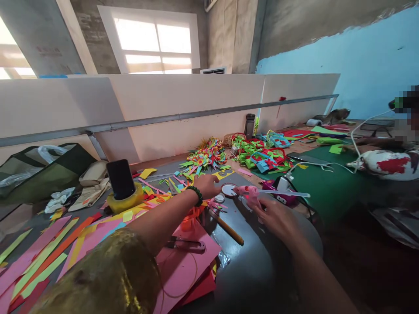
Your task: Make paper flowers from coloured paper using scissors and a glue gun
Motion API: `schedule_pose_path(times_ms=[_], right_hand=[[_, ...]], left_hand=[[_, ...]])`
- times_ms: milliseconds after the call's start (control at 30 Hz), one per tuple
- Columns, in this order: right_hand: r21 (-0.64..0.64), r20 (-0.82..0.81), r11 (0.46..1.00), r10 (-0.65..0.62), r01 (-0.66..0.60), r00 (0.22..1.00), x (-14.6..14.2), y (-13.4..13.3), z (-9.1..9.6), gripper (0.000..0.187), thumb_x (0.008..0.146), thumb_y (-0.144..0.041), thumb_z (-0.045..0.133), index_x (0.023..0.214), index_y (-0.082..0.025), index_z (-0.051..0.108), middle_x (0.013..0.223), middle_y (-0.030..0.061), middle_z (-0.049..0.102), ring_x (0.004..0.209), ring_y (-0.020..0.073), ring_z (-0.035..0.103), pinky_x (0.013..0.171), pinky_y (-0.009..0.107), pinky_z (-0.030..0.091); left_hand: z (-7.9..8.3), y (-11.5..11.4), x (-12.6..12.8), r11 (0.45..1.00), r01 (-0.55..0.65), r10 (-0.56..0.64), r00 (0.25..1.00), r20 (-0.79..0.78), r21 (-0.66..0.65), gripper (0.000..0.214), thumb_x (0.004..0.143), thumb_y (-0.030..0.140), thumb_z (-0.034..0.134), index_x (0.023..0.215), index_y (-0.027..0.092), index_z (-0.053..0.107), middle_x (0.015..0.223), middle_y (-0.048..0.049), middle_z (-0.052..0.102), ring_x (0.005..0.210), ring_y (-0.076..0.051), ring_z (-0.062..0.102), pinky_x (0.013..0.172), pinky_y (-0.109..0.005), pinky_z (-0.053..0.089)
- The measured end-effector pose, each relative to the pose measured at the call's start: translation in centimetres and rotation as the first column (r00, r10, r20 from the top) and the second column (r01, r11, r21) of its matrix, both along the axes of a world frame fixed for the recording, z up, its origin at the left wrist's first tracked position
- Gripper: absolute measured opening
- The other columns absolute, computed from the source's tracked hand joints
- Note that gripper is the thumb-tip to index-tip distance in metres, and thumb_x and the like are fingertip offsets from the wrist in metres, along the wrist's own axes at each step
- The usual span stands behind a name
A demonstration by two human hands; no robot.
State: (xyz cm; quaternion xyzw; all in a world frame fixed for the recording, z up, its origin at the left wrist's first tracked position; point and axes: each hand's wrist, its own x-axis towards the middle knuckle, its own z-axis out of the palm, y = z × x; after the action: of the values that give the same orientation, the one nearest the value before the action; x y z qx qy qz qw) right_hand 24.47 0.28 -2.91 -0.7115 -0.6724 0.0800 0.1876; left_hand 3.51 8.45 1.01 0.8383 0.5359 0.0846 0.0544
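Note:
My left hand (207, 185), with a dark bead bracelet at the wrist, reaches across the dark table (248, 261). Its fingers are curled shut right beside a small round white lid (228, 189); what they pinch is hidden. My right hand (273, 216) grips the handle of a pink glue gun (250, 194) from below. The gun's nozzle points left toward the lid, and a glue stick (290, 193) juts out to the right. Orange paper pieces (191, 216) lie under my left wrist.
A phone (121, 178) stands in a yellow tape roll (126, 201). Scissors (186, 244) lie on pink paper, a pencil (229, 230) beside them. Coloured strips (42, 257) cover the left. Paper baskets (265, 157) and a bottle (249, 125) sit behind. Another person's sleeve (388, 163) rests at right.

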Motion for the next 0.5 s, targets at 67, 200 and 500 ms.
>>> schedule_pose_path(times_ms=[67, 200, 500], right_hand=[[0.002, -0.007, 1.0, 0.007, -0.007, 1.0, 0.0, -0.2, 0.0, 0.045, 0.089, -0.056, 0.035, 0.071, -0.022, 0.059, 0.062, 0.0042, 0.063, 0.063, 0.0202, 0.059, 0.053, 0.027, 0.031], [-0.007, 0.003, 1.0, 0.014, -0.014, 1.0, -0.1, -0.2, -0.1, 0.046, 0.088, -0.056, 0.036, 0.067, -0.021, 0.059, 0.063, 0.0052, 0.064, 0.061, 0.0206, 0.059, 0.052, 0.027, 0.03], [0.115, 0.05, 0.991, -0.077, 0.071, 0.996, 0.6, -1.2, 0.9, 0.052, 0.076, -0.065, 0.049, 0.093, -0.021, 0.067, 0.091, 0.0109, 0.071, 0.078, 0.0274, 0.065, 0.062, 0.033, 0.043]], left_hand=[[0.8, -0.9, -1.2, 1.0, -0.004, 0.004, 1.0, 0.017, 0.014, 0.032, 0.09, 0.033, 0.055, 0.117, 0.017, 0.055, 0.12, -0.0091, 0.057, 0.102, -0.022, 0.059, 0.086, -0.044, 0.051], [1.9, -2.9, -3.5, 1.0, 0.003, -0.004, 0.998, 0.056, 0.016, 0.029, 0.091, 0.033, 0.055, 0.115, 0.016, 0.057, 0.118, -0.0086, 0.058, 0.101, -0.022, 0.059, 0.086, -0.044, 0.05], [6.5, -11.0, -10.9, 0.999, 0.016, -0.023, 0.979, 0.203, 0.036, 0.033, 0.082, 0.033, 0.06, 0.111, 0.017, 0.063, 0.114, -0.0063, 0.067, 0.103, -0.02, 0.061, 0.087, -0.029, 0.045]])
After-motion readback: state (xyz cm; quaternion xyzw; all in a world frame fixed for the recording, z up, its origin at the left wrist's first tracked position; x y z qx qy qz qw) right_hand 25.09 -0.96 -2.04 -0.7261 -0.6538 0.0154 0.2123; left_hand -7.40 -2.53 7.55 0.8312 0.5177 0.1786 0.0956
